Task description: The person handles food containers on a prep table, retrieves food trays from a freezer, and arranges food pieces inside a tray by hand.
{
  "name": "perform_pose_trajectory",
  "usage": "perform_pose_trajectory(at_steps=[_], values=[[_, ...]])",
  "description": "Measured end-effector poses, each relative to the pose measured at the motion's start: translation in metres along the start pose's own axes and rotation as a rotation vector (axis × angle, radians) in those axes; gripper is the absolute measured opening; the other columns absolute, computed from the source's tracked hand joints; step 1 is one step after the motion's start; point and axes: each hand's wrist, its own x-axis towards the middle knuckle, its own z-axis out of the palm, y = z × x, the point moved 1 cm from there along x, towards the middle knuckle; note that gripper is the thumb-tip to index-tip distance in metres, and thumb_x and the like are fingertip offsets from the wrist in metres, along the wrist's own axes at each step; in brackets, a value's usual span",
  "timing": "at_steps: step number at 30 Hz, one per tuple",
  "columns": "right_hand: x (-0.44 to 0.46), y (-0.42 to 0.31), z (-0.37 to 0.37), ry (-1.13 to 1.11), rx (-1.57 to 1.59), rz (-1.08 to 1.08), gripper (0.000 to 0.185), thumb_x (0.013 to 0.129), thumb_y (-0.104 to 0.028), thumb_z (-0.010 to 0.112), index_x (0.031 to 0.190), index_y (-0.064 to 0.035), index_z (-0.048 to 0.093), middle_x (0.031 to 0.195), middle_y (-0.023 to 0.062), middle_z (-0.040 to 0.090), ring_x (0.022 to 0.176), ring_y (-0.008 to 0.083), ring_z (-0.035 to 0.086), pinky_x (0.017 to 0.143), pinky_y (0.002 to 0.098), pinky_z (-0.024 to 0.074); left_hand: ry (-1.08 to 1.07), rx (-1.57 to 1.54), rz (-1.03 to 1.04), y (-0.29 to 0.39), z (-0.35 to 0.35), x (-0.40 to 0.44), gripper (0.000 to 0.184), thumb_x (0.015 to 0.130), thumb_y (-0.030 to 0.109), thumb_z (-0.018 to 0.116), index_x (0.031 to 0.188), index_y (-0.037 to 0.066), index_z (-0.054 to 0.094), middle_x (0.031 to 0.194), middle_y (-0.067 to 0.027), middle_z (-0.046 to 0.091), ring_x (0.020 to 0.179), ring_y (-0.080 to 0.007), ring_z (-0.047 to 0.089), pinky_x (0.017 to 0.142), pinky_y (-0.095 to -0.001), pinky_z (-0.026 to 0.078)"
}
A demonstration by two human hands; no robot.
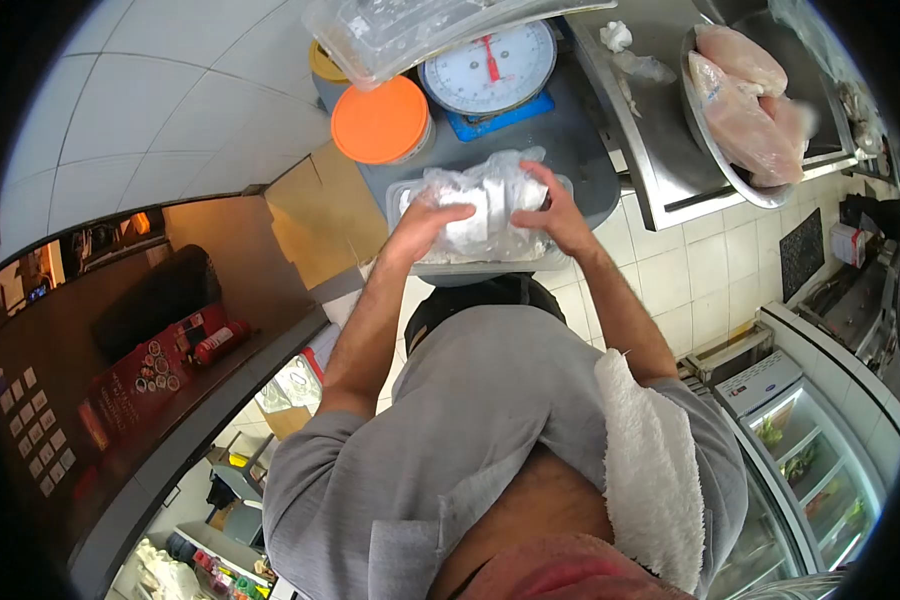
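Observation:
A clear plastic bag (pixel 490 210) with white packets or white contents lies in a translucent plastic tub (pixel 430 268) right in front of me. My left hand (pixel 428 222) is curled round the bag's left side, thumb across its top. From the other side my right hand (pixel 558 212) grips the bag with bent fingers. What exactly the white contents are, I cannot make out. Just beyond the bag stand an orange-lidded tub (pixel 378 120) and a dial scale (pixel 488 68) with a blue base.
A translucent plastic lid or bin (pixel 390 45) overlaps the scale at the top. On the right, a metal bowl (pixel 708 135) of raw chicken pieces (pixel 750 110) sits at the steel sink counter (pixel 660 190). The grey tabletop (pixel 590 160) ends beside this counter. A white towel (pixel 655 470) hangs over my shoulder.

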Motion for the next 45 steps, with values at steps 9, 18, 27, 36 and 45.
perform_pose_trajectory(at_steps=[9, 18, 27, 36, 45], values=[[-0.009, 0.085, -0.014, 0.365, -0.59, -0.018, 0.072, 0.063, -0.014, 0.072, 0.128, -0.0072, 0.044, 0.118, 0.0208, 0.046, 0.105, 0.0309, 0.049, 0.091, 0.0376, 0.0424, 0.407, 0.467, 0.028, -0.087, -0.056, -0.013, 0.042, 0.074, 0.008, 0.071, 0.111, -0.004, 0.056, 0.098, -0.012, 0.065, 0.084, -0.0185, 0.062, 0.074, -0.0314, 0.049], [-0.011, 0.092, -0.014, 0.451, -0.851, -0.099, 0.068, 0.064, -0.01, 0.071, 0.127, -0.0102, 0.044, 0.111, 0.0247, 0.045, 0.105, 0.0395, 0.045, 0.092, 0.0434, 0.0395, 0.614, 0.376, 0.257, -0.074, -0.062, -0.018, 0.043, 0.078, 0.004, 0.067, 0.116, -0.004, 0.048, 0.093, -0.0146, 0.064, 0.081, -0.0211, 0.063, 0.072, -0.0334, 0.05], [-0.016, 0.054, 0.001, 0.331, -0.456, -0.185, 0.064, 0.067, -0.007, 0.07, 0.126, -0.0056, 0.045, 0.122, 0.0211, 0.046, 0.115, 0.0362, 0.044, 0.098, 0.0398, 0.0374, 0.482, 1.349, 0.676, -0.053, -0.007, -0.045, 0.053, 0.067, 0.016, 0.077, 0.116, 0.011, 0.057, 0.129, -0.0117, 0.039, 0.119, -0.0315, 0.033, 0.098, -0.0461, 0.027], [-0.003, 0.087, 0.041, 0.114, -0.866, -0.314, 0.057, 0.071, 0.001, 0.063, 0.125, -0.0046, 0.049, 0.123, 0.0201, 0.046, 0.113, 0.0337, 0.048, 0.096, 0.0348, 0.0413, 0.423, 1.437, 0.369, -0.071, -0.012, -0.035, 0.074, 0.06, 0.025, 0.08, 0.127, 0.02, 0.05, 0.132, -0.009, 0.036, 0.124, -0.0317, 0.03, 0.103, -0.0503, 0.02], [-0.027, 0.053, -0.016, 0.208, 0.517, 0.092, 0.042, 0.066, 0.003, 0.065, 0.105, -0.0088, 0.054, 0.095, 0.0043, 0.054, 0.085, 0.0147, 0.054, 0.07, 0.0279, 0.0469, 0.298, 1.303, 0.462, -0.036, -0.003, -0.045, 0.084, 0.06, 0.016, 0.081, 0.134, 0.018, 0.042, 0.134, -0.0119, 0.031, 0.122, -0.0333, 0.031, 0.102, -0.0495, 0.023]])
